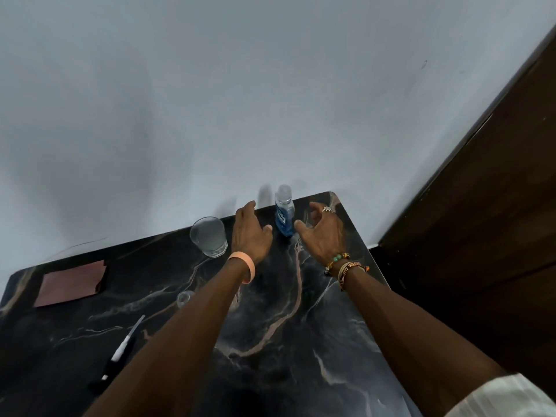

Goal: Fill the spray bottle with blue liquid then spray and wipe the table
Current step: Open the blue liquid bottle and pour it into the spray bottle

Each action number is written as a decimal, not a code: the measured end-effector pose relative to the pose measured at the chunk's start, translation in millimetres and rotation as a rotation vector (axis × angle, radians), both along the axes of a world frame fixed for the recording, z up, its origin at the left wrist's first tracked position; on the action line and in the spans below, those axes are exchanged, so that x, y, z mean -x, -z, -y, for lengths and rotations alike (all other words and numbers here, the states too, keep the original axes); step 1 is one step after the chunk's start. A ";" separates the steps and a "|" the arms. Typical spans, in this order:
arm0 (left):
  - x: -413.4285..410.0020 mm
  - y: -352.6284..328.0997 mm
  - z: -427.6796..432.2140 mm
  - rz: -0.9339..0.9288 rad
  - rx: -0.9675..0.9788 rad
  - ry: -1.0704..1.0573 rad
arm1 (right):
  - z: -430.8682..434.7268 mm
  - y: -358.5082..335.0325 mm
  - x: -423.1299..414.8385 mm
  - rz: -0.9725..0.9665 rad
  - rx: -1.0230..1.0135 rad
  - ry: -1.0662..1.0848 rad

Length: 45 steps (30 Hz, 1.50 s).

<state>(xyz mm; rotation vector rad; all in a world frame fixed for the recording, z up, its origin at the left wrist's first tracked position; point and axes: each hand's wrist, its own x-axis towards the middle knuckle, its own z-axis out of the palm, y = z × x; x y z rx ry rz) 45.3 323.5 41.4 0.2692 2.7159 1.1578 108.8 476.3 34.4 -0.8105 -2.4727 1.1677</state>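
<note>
Pale, matte grey-blue wall [210, 100] fills the upper view. Below it lies a glossy black marble table [301, 341] with tan veins and a rounded far corner; its near edge is cut off. A dark brown wooden panel [481, 206] stands at the right. Both hands reach toward the far edge, each relaxed and grasping nothing: the left hand [251, 233] with spread fingers, the right hand [323, 233] loosely cupped. Between them, near the wall, stands a small clear plastic bottle [284, 216] of blue liquid, apparently untouched. A flat reddish square cloth [70, 282] lies left, a round clear glass [209, 236] beside the left hand. A slim black-and-white tool [120, 353] and a tiny clear piece [185, 297] are hard to identify.
</note>
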 end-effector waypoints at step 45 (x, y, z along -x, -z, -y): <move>-82.2 13.7 43.3 0.620 -0.540 -0.186 | 83.4 38.5 -85.4 0.004 -0.083 -0.198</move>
